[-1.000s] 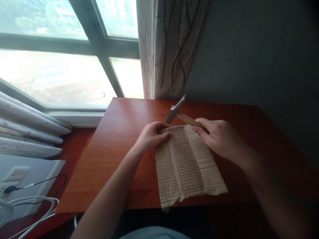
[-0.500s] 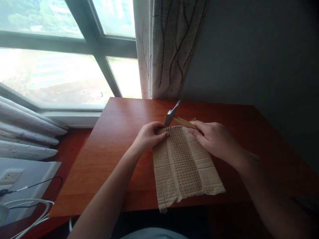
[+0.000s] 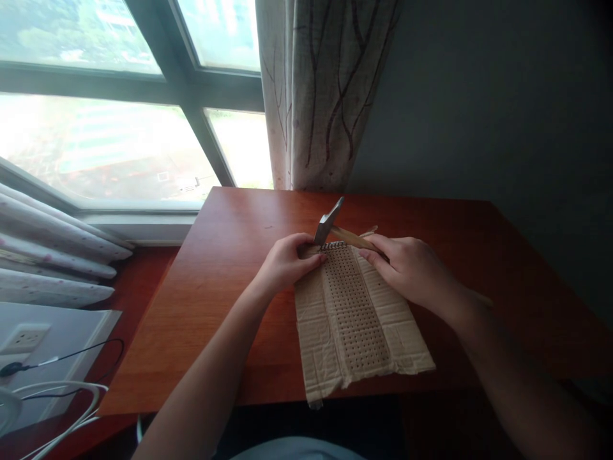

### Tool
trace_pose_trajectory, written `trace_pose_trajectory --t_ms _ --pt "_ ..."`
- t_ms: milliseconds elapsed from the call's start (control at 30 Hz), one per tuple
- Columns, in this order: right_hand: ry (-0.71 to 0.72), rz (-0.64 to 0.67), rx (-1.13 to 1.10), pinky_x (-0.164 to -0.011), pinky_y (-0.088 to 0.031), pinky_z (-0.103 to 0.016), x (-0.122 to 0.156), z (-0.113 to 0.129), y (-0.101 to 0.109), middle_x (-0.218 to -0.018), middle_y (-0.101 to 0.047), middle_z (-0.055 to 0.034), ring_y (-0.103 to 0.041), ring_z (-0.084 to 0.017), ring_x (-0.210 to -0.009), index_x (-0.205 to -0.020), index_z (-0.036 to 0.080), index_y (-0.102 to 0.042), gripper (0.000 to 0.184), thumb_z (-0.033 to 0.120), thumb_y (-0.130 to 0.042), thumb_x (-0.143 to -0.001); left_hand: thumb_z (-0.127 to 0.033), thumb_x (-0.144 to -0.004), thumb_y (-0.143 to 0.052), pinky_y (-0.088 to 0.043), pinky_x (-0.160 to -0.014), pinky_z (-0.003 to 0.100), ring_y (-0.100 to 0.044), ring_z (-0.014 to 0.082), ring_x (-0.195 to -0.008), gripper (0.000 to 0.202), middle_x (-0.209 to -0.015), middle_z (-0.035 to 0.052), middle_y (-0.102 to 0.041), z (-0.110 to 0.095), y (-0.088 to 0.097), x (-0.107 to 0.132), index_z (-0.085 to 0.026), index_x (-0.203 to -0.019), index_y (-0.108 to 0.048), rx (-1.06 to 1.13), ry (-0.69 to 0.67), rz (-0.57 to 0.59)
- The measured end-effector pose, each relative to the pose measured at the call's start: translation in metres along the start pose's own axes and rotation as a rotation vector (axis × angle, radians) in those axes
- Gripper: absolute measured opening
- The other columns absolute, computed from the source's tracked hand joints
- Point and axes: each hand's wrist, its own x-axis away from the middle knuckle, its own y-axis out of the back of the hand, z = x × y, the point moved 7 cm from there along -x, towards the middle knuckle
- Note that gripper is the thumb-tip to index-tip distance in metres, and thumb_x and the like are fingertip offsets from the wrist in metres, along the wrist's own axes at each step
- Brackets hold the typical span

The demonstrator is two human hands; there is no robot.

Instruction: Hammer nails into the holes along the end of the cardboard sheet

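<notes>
A hammer with a wooden handle (image 3: pixel 353 238) and a grey metal head (image 3: pixel 327 223) is in my right hand (image 3: pixel 410 263), its fingers wrapped round the handle. One end of the head comes down at the far edge of a brown cardboard sheet (image 3: pixel 318 338), close to a row of small dark metal pieces (image 3: pixel 335 245), too small to name surely. My left hand (image 3: pixel 290 260) is closed at the sheet's far left corner, thumb on top. The fingertips are beside the hammer head. Rows of small holes run down the sheet's middle band.
The cardboard lies on a reddish-brown wooden table (image 3: pixel 211 287), its near edge by my body. Behind stand a window (image 3: pixel 189 86) and a patterned curtain (image 3: pixel 330 96). At the lower left are a wall socket (image 3: pixel 26 338) and white cables (image 3: pixel 71 386).
The hammer head has shifted very slightly left and down. Both hands keep their hold, and the cardboard lies nearly as before.
</notes>
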Motion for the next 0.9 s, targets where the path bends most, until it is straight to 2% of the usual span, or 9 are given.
trace_pose_trajectory --t_ms 133,333,500,633,733,800,900 --pt "-0.019 -0.026 -0.020 -0.065 -0.038 -0.031 0.001 -0.001 0.002 -0.079 -0.073 -0.0038 -0.068 -0.021 -0.074 -0.098 0.022 -0.067 0.029 0.041 -0.045 -0.102 -0.039 -0.078 -0.077 -0.057 -0.086 0.038 -0.070 0.0247 -0.095 0.036 -0.105 0.0091 -0.076 0.000 0.001 0.000 -0.018 -0.107 -0.074 -0.019 0.002 -0.014" --pt "0.000 -0.004 -0.018 -0.067 -0.039 -0.032 0.000 0.001 0.000 -0.085 -0.074 -0.0054 -0.069 -0.023 -0.079 -0.102 0.022 -0.068 0.027 0.038 -0.046 -0.101 -0.039 -0.078 -0.076 -0.057 -0.085 0.038 -0.070 0.0248 -0.095 0.035 -0.104 0.0087 -0.076 -0.002 0.001 0.000 -0.018 -0.106 -0.074 -0.015 0.006 -0.008" --pt "-0.029 -0.173 -0.182 -0.063 -0.040 -0.030 0.005 -0.012 0.013 -0.074 -0.069 -0.0014 -0.062 -0.018 -0.066 -0.093 0.022 -0.068 0.027 0.042 -0.050 -0.099 -0.039 -0.078 -0.076 -0.057 -0.082 0.036 -0.070 0.0242 -0.095 0.030 -0.106 0.0089 -0.075 -0.005 0.003 0.002 -0.019 -0.101 -0.075 -0.075 0.023 -0.030" --pt "-0.143 -0.318 -0.254 -0.058 -0.039 -0.029 0.013 -0.042 0.019 -0.066 -0.062 -0.0001 -0.056 -0.016 -0.060 -0.091 0.021 -0.068 0.030 0.047 -0.053 -0.096 -0.039 -0.078 -0.076 -0.057 -0.080 0.035 -0.070 0.0239 -0.093 0.028 -0.104 0.0083 -0.076 -0.007 0.004 0.002 -0.019 -0.099 -0.075 -0.081 0.025 -0.027" --pt "-0.254 -0.357 -0.347 -0.057 -0.040 -0.029 0.019 -0.074 0.010 -0.066 -0.062 -0.0002 -0.055 -0.016 -0.059 -0.086 0.020 -0.067 0.032 0.050 -0.057 -0.093 -0.040 -0.079 -0.076 -0.057 -0.079 0.035 -0.070 0.0237 -0.092 0.030 -0.104 0.0081 -0.076 -0.006 0.003 0.002 -0.019 -0.100 -0.075 -0.080 0.030 -0.023" --pt "-0.320 -0.375 -0.411 -0.061 -0.045 -0.030 0.023 -0.098 -0.002 -0.073 -0.067 -0.0027 -0.061 -0.019 -0.065 -0.090 0.019 -0.069 0.029 0.048 -0.062 -0.090 -0.041 -0.079 -0.076 -0.057 -0.079 0.034 -0.070 0.0237 -0.092 0.031 -0.104 0.0081 -0.076 -0.005 0.003 0.002 -0.019 -0.100 -0.075 -0.081 0.033 -0.020" --pt "-0.385 -0.420 -0.416 -0.077 -0.052 -0.037 0.031 -0.130 -0.022 -0.095 -0.075 -0.0096 -0.069 -0.025 -0.085 -0.103 0.017 -0.071 0.027 0.035 -0.066 -0.085 -0.042 -0.079 -0.076 -0.057 -0.079 0.034 -0.070 0.0236 -0.092 0.032 -0.103 0.0078 -0.076 -0.004 0.003 0.001 -0.019 -0.101 -0.074 -0.083 0.032 -0.021"
